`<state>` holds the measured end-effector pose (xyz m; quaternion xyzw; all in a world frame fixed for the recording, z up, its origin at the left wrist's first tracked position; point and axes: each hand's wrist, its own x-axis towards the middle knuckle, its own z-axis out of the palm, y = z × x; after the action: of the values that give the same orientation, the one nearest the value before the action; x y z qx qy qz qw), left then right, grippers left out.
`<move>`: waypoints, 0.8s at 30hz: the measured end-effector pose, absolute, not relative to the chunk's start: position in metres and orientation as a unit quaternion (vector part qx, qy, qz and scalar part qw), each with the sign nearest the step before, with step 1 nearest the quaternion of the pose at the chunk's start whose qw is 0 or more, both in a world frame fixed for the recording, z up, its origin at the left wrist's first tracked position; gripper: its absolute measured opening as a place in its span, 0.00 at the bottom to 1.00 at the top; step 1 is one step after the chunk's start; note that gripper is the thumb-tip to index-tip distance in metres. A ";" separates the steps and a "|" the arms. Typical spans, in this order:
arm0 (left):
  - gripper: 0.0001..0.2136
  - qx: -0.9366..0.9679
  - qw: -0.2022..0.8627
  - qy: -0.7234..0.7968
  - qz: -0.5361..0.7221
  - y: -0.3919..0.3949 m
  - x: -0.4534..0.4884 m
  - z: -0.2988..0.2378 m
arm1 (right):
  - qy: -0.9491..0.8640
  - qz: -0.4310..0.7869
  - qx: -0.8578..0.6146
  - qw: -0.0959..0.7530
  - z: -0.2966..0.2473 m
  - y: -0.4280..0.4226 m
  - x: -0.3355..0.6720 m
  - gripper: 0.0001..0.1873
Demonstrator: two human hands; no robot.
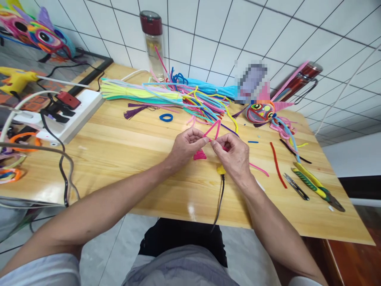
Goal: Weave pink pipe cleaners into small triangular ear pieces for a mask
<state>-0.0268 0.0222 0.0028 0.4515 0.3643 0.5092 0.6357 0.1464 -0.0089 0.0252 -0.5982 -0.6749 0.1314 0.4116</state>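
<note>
Above the middle of the wooden table, my left hand (190, 143) and my right hand (232, 153) meet with fingertips nearly touching. Both pinch a bright pink pipe cleaner (218, 129), which is bent to a pointed peak above the fingers. One pink end (260, 170) sticks out to the right past my right hand. Below my left fingertips shows a denser pink piece (200, 155), partly hidden by the fingers. Close under my right hand is a yellow piece (220, 170) with a dark cord.
Bundles of coloured pipe cleaners (143, 93) lie along the wall, near a glass bottle (154, 47). Pliers (315, 184) and thread snips (296, 186) rest at right. A power strip (80, 115), cables and a yellow glue gun (18, 79) occupy the left.
</note>
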 end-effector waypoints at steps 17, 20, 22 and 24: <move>0.20 0.398 0.633 0.413 0.520 0.032 -0.030 0.000 | -0.632 0.154 -0.663 0.369 0.040 0.051 0.198 0.11; 0.20 0.392 0.633 0.409 0.528 0.033 -0.029 -0.002 | -0.639 0.090 -0.709 0.286 0.042 0.090 0.213 0.11; 0.20 0.390 0.633 0.408 0.530 0.033 -0.029 -0.003 | -0.641 0.052 -0.734 0.220 0.042 0.112 0.214 0.15; 0.20 0.390 0.635 0.407 0.528 0.033 -0.030 -0.003 | -0.651 0.020 -0.744 0.151 0.040 0.130 0.211 0.19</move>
<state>-0.0299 0.0335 -0.0028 0.3898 0.4069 0.5283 0.6351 0.2115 0.1296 0.0396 -0.7436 -0.6510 0.0203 0.1510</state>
